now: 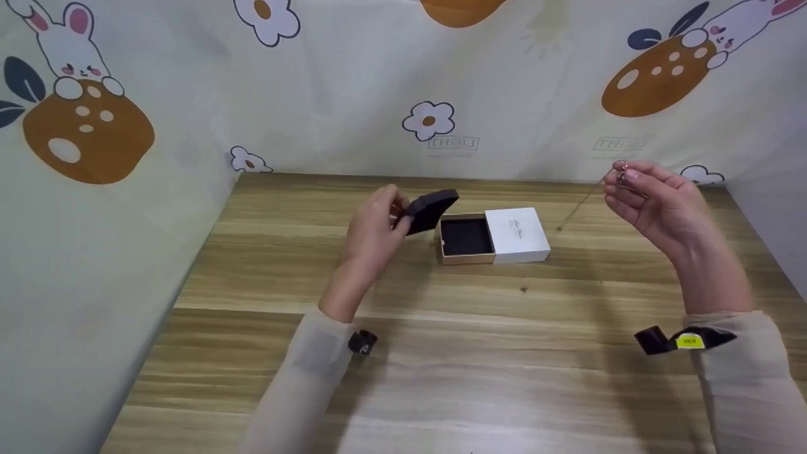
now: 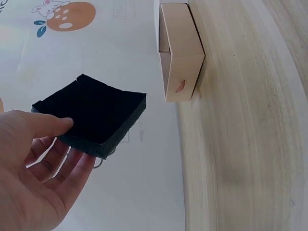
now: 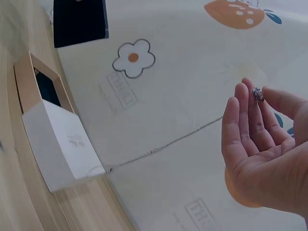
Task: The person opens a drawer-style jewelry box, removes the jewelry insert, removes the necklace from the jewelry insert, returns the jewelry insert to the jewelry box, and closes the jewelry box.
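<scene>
My left hand (image 1: 372, 230) holds a square black foam pad (image 1: 433, 208) by one edge, tilted above the table. In the left wrist view, the thumb lies on top of the foam pad (image 2: 94, 110) and the fingers are under it; a small grey loop (image 2: 98, 163) shows beneath. My right hand (image 1: 662, 202) pinches a small sparkly silver charm (image 3: 258, 93) between thumb and fingertips. From that hand a thin chain (image 3: 163, 148) slants down and away. Between the hands sits a small drawer box with a white sleeve (image 1: 517, 233); its tan, black-lined drawer (image 1: 468, 259) is pulled out to the left.
The wood-grain table (image 1: 479, 353) lies under both hands. A pale printed sheet (image 1: 353, 82) with flowers, rabbits and oranges rises behind the table and along its sides. Black straps (image 1: 687, 340) are worn over the pale sleeves.
</scene>
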`<state>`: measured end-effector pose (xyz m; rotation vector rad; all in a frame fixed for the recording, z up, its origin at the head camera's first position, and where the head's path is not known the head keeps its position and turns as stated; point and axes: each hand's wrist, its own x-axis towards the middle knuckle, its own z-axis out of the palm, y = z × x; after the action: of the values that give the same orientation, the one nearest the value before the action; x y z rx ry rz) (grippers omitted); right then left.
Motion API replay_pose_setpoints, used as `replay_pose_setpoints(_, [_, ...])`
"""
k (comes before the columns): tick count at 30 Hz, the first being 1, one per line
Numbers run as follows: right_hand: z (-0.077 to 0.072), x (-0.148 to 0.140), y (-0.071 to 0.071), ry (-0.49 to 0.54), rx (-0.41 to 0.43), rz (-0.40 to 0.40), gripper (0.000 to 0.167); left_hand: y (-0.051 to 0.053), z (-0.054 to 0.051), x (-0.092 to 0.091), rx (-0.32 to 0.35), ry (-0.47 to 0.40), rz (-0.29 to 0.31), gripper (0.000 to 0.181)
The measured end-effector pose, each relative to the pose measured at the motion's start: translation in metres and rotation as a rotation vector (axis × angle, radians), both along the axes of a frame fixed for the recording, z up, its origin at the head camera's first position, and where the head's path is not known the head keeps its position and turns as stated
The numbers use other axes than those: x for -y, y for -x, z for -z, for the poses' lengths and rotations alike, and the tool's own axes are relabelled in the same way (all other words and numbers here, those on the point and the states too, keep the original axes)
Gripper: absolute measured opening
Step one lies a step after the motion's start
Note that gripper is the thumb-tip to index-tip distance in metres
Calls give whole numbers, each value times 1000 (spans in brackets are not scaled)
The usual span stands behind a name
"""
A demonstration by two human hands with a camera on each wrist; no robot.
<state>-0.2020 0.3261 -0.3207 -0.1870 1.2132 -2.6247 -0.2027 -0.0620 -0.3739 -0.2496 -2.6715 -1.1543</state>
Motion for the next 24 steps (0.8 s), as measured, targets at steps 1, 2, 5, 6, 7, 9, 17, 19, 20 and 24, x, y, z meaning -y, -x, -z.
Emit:
replay_pose_setpoints(1, [0, -4, 1, 7, 5, 2, 25, 0, 0, 0, 0, -2, 4, 12])
replay_pose_setpoints(2, [0, -8, 2, 10, 9, 4, 26, 1, 0, 0, -1, -7, 10, 12])
replay_pose_setpoints(5, [0, -21, 5, 27, 25, 17, 27, 1, 0, 0, -10, -25, 27, 12])
replay_pose_setpoints(6, [0, -25, 6, 33, 31, 20, 27, 1, 0, 1, -12, -28, 30, 12])
replay_pose_setpoints(7, [0, -30, 7, 40, 38, 24, 27, 1, 0, 1, -14, -31, 32, 12])
replay_pose_setpoints(9, [2, -40, 9, 45, 50, 40, 27, 1, 0, 1, -16, -38, 38, 12])
replay_pose_setpoints(17, [12, -68, 13, -77, 75, 162, 23, -1, 1, 3, 1, -60, 35, 13])
replay_pose_setpoints(19, [17, -73, 14, -94, 82, 166, 23, -1, 1, 4, 4, -62, 32, 13])
replay_pose_setpoints(20, [20, -75, 15, -95, 89, 161, 23, -1, 1, 4, 5, -61, 30, 13])
replay_pose_setpoints(24, [31, -81, 16, -89, 133, 154, 23, -2, 1, 5, 4, -56, 30, 13])
